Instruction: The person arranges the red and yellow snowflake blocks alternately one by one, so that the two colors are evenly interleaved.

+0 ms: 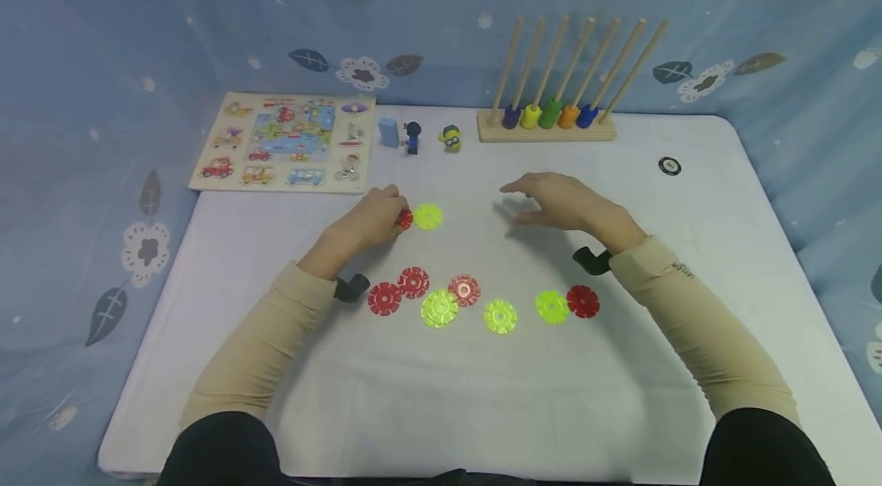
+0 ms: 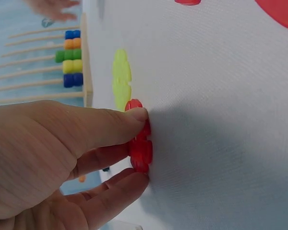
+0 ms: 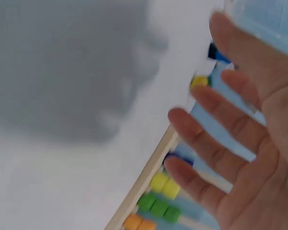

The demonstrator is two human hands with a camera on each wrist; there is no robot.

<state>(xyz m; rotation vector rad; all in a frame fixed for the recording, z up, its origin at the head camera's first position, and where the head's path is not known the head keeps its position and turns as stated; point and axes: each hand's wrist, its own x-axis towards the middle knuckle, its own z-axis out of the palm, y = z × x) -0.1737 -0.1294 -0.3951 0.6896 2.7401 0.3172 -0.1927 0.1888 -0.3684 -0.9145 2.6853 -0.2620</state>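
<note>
My left hand (image 1: 375, 216) pinches a red notched disc (image 2: 141, 155) between thumb and fingers, low at the white tabletop. Right beside that disc lies a yellow-green notched disc (image 1: 428, 216); in the left wrist view the two appear end to end, though whether they touch I cannot tell. Above the table to the right, my right hand (image 1: 561, 201) hovers with its fingers spread, holding nothing. Closer to me lie more discs, among them a red one (image 1: 384, 298), a yellow-green one (image 1: 439, 308) and, farther right, another red one (image 1: 583, 301).
At the back stands a wooden peg rack (image 1: 547, 132) with coloured beads on upright rods. A picture puzzle board (image 1: 281, 141) lies back left. Between them are a blue block (image 1: 389, 132), a small figure (image 1: 412, 138) and a yellow figure (image 1: 451, 138). A black ring (image 1: 669, 165) lies right.
</note>
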